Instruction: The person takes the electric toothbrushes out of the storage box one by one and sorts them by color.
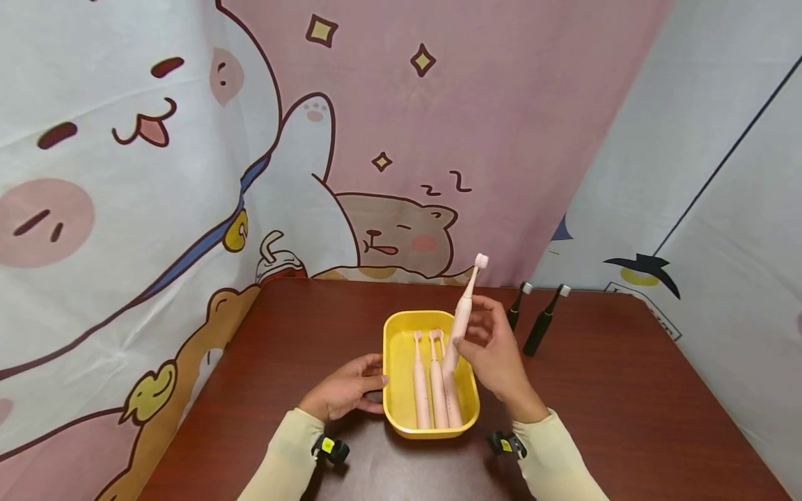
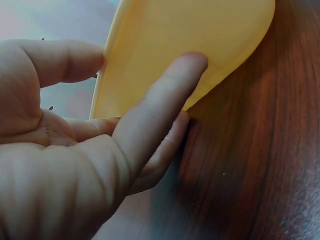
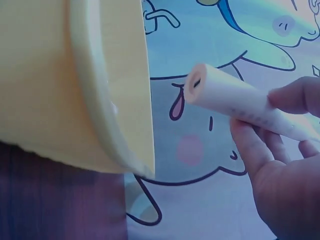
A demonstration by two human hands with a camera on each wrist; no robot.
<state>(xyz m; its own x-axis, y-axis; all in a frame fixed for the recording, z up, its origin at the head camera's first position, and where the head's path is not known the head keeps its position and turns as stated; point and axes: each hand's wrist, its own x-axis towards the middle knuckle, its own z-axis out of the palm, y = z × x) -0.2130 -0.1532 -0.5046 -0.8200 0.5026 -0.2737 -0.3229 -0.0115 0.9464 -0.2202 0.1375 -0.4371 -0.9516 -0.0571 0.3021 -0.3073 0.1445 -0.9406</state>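
Observation:
A pale pink electric toothbrush (image 1: 462, 316) is held up by my right hand (image 1: 498, 351) over the right side of a yellow plastic box (image 1: 399, 417). Thumb and fingers pinch its handle (image 3: 235, 97), and the brush head points up and away. Inside the box lie three more pink toothbrushes (image 1: 421, 390), side by side with their heads toward the far end; the raised one partly covers the rightmost. At the box's left wall my left hand (image 1: 347, 386) touches the outside with fairly straight fingers and thumb (image 2: 170, 85).
Two black electric toothbrushes (image 1: 540, 327) with white heads are on the brown table (image 1: 601, 410), to the right beyond my right hand. A cartoon-printed cloth (image 1: 501, 139) hangs behind the table and along its sides.

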